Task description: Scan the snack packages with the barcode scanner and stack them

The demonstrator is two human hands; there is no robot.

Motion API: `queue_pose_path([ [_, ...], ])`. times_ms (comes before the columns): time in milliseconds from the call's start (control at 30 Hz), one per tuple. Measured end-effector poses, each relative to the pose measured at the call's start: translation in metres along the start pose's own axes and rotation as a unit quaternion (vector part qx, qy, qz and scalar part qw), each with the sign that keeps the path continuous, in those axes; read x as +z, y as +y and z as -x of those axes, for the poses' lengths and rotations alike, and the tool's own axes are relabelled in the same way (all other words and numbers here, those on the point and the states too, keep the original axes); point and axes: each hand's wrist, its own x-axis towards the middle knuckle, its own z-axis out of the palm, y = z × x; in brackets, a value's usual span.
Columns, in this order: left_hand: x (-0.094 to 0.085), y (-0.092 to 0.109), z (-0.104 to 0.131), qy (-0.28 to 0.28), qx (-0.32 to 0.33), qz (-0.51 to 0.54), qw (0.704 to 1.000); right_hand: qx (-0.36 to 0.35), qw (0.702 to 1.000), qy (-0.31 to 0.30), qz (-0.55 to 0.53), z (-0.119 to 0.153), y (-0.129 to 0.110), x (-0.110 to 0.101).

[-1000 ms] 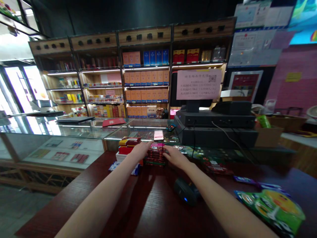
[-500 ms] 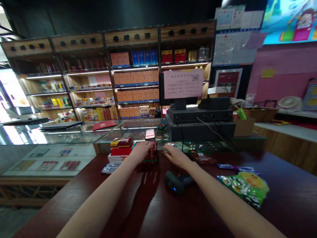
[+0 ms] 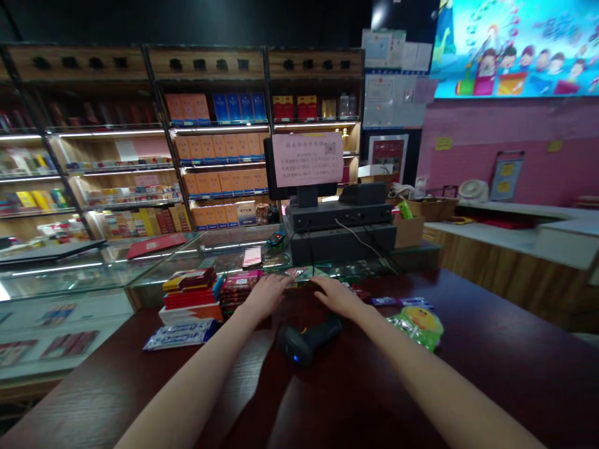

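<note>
My left hand reaches forward over the dark wooden counter, fingers stretched out, just right of a stack of dark red packets. Across from it is my right hand, thumb apart and fingers extended. A shiny flat packet lies near the fingertips of both hands; whether they touch it I cannot tell. Closer to me, between my forearms, a black barcode scanner lies with a blue light on. Part of a red packet shows behind my right hand.
To the left stand stacked red and yellow packs and blue-white packets. On the right lie a green duck-print bag and purple packets. A cash register with a screen stands behind on the glass case.
The view has turned to the right. My left hand has come off the dark red packet stack and moved right, nearer my right hand. The scanner still lies on the counter.
</note>
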Motion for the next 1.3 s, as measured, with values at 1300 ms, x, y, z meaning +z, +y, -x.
queue_pose_path([
  [1300,0.071,0.068,-0.134,-0.143,-0.029,0.145,0.979,0.232,0.965,-0.109,0.044,0.024,0.132,-0.036],
])
